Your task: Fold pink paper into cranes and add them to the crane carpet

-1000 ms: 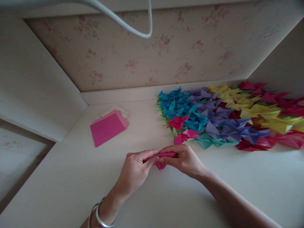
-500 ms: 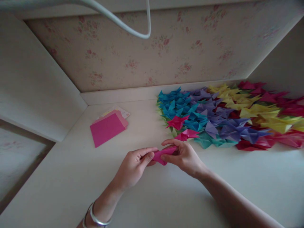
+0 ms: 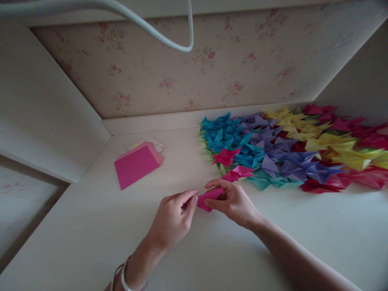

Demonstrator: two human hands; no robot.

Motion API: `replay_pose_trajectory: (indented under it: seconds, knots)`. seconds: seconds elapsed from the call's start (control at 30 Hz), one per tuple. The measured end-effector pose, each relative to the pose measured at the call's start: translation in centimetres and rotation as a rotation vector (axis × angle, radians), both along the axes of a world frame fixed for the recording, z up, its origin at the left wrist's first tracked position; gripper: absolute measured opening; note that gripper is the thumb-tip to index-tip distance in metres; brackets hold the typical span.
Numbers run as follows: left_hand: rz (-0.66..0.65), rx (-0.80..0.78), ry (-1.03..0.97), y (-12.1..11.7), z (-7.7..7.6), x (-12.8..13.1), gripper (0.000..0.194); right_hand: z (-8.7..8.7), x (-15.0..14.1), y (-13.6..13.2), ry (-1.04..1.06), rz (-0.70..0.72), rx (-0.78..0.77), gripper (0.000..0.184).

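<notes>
A folded piece of pink origami paper (image 3: 209,199) is held just above the white tabletop, between my two hands. My right hand (image 3: 235,202) grips its right part, thumb in front and fingers behind. The thumb and fingers of my left hand (image 3: 175,214) pinch its left tip. The far side of the paper is hidden behind my fingers. Just beyond my right hand lie two pink folded paper cranes, one pink crane (image 3: 237,173) closer and another pink crane (image 3: 226,157) behind it.
Rows of folded cranes spread to the right: blue cranes (image 3: 222,131), purple cranes (image 3: 298,165), yellow cranes (image 3: 330,143) and red ones. At the left lies a stack of pink paper sheets (image 3: 136,167). A white cable (image 3: 157,35) hangs in front of the floral wall (image 3: 169,81).
My left hand has turned, and its fingers have moved to a narrower pinch at the paper's left tip. My right hand keeps its hold, shifting very slightly.
</notes>
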State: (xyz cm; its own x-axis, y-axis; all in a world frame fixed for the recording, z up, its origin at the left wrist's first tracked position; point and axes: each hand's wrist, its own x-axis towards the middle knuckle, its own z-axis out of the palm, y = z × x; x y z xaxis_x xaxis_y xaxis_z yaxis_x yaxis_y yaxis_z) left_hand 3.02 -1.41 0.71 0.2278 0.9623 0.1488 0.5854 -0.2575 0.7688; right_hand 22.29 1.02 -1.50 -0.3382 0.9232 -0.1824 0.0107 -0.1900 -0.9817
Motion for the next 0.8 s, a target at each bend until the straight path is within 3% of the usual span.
replay_pose_trajectory:
  seconds: [0.23, 0.47, 0.8]
  knots:
    - [-0.098, 0.161, 0.201, -0.4, -0.2, 0.0, 0.023, 0.0, -0.2, 0.0, -0.056, 0.034, 0.098, 0.016]
    - [-0.103, 0.13, 0.194, -0.4, -0.1, -0.1, 0.025, 0.7, 0.1, 0.2, -0.112, 0.115, 0.205, 0.021]
    - [-0.067, 0.12, 0.165, -0.1, 0.0, -0.5, 0.024, 0.8, 0.5, 0.9, -0.081, 0.025, 0.063, 0.033]
